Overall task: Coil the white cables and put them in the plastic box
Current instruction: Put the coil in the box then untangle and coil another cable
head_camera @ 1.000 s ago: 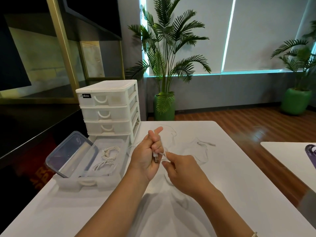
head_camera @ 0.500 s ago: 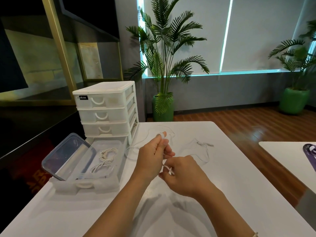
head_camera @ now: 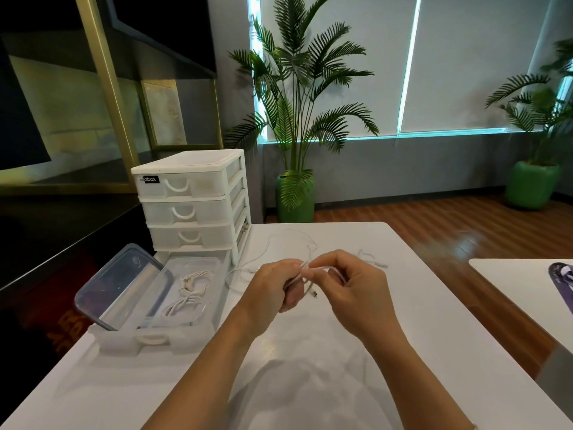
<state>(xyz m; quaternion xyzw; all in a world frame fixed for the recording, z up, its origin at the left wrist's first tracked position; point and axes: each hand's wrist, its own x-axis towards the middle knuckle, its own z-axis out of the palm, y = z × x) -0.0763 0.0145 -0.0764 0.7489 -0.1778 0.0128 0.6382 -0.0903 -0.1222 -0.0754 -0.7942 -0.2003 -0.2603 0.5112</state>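
left hand (head_camera: pixel 273 287) + right hand (head_camera: pixel 356 293) grip white cable (head_camera: pixel 313 273) | plastic box (head_camera: pixel 214 305) left, holding coils

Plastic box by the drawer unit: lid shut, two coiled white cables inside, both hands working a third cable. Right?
Not quite. The head view shows the plastic box open, its lid propped up at the left. The rest stands.

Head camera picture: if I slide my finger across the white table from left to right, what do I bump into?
Clear lid → plastic box with coiled cables → left hand → right hand, both holding a white cable → loose cable.
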